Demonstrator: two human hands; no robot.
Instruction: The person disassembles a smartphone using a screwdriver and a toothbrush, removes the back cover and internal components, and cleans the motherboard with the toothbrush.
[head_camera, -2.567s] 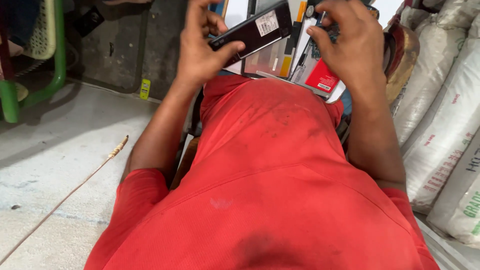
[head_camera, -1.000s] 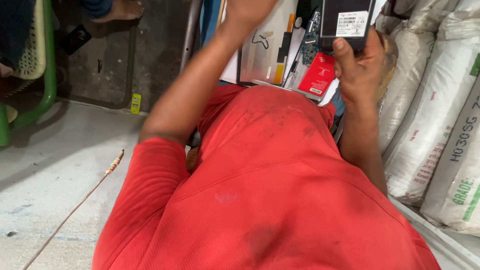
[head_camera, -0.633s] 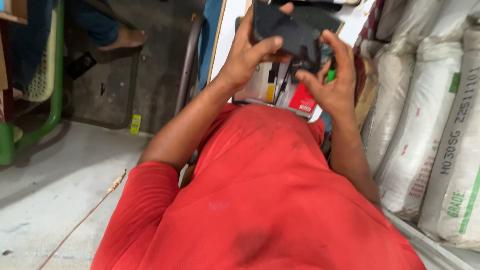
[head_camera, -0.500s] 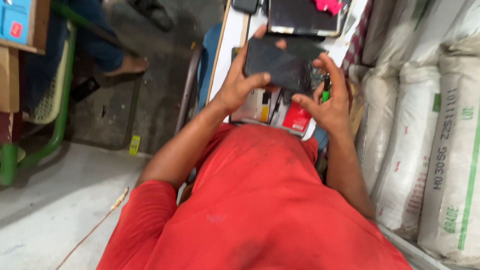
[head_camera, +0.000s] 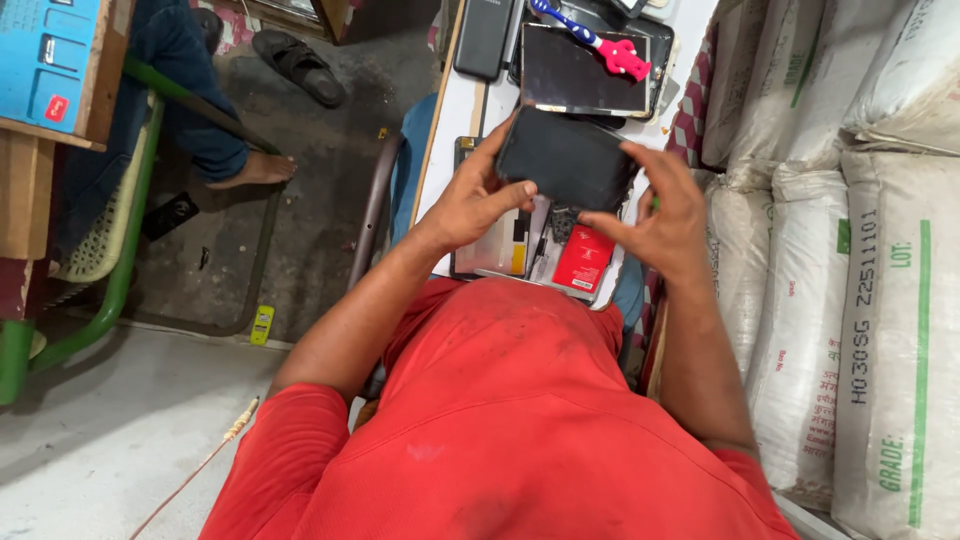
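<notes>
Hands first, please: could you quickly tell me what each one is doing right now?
Left hand: closed on the left end of the black slab.
Right hand: fingers on the slab's right edge, gripping it.

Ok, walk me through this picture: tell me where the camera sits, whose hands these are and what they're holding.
The camera sits on the person's head and looks straight down, so the red shirt fills the bottom. The left hand and right hand are that person's own, and together they hold a flat black device above a narrow white table. On the table lie a red card, a dark tablet with a toothbrush on it, and another black device. White sacks stand at the right. At the upper left a seated person's bare foot shows.
</notes>
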